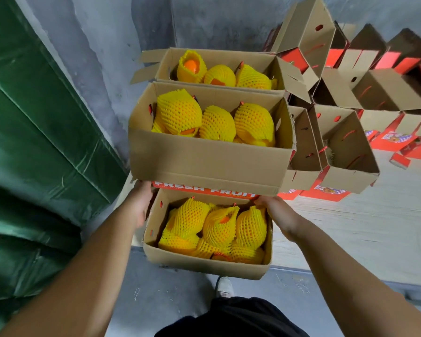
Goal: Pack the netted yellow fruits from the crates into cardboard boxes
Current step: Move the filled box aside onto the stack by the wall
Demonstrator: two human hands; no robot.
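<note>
I hold a cardboard box up in front of me, with red "FRESH FRUIT" print on its underside. Three netted yellow fruits show along its back wall. My left hand grips its bottom left corner, and my right hand grips its bottom right edge. The fingers of both hands are hidden under the box. Directly below stands a second open box packed with netted fruits. A third filled box sits behind the held one.
Several open cardboard boxes with red outsides crowd the pale board surface to the right. A green tarp covers a tall stack on the left. The grey wall is ahead. My shoe stands on the concrete floor.
</note>
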